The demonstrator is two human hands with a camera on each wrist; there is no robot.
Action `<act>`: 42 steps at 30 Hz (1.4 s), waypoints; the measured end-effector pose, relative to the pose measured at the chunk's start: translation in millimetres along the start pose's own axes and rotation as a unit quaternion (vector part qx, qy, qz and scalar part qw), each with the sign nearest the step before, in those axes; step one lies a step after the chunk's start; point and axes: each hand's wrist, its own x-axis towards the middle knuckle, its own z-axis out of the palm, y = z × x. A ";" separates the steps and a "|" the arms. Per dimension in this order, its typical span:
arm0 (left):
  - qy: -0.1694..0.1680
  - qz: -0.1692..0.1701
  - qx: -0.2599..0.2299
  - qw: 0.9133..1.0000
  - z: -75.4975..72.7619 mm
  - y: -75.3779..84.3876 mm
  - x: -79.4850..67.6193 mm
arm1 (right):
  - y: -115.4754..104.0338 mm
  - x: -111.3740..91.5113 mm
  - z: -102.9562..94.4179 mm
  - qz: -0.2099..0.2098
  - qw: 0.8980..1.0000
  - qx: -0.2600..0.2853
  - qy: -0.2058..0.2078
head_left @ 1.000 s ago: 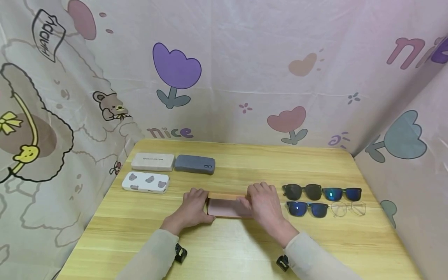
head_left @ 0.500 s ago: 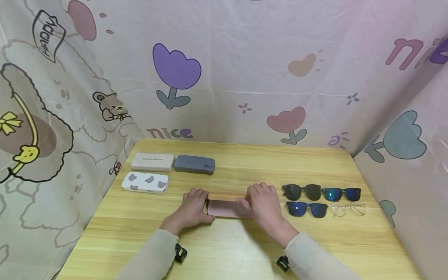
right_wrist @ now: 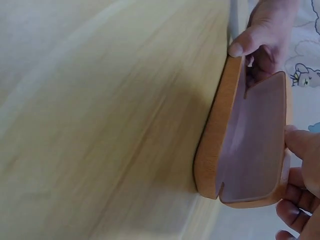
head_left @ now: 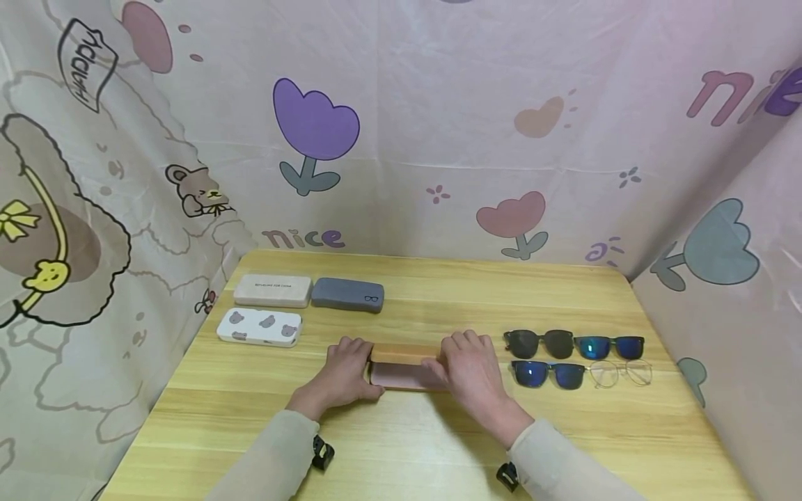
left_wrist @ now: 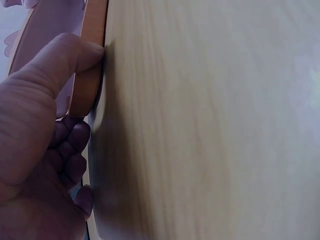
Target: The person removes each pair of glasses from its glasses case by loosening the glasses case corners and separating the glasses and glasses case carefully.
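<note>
An orange glasses case with a pale pink lining lies partly open on the table between both hands. My left hand grips its left end. In the left wrist view, the thumb presses the outer side of the case's base, with the other fingers curled near its end. My right hand pinches the raised lid near the right end. In the right wrist view, the thumb lies at the rim of the lid and the fingers are behind it. No glasses show in the visible part of the lining.
At the back left lie a cream case, a blue-grey case and a white bear-print case. To the right are dark sunglasses, two blue-lensed sunglasses and thin-framed clear glasses. Printed curtains surround the table.
The lid has tipped slightly down toward the front, showing more orange outside and less lining. The right hand has shifted slightly with it; the left hand has stayed in place.
</note>
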 end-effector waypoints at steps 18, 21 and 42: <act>0.011 0.003 -0.008 1.000 0.1 -0.5 2.4 | 8.0 -19.9 13.2 -0.062 0.997 -0.025 0.044; 0.009 0.001 -0.020 1.000 -2.6 -0.2 2.1 | 11.1 -24.8 15.4 -0.060 0.997 -0.017 0.038; 0.105 0.078 0.157 0.979 20.9 70.3 -37.5 | -15.0 -49.4 25.3 -0.039 0.999 0.007 -0.027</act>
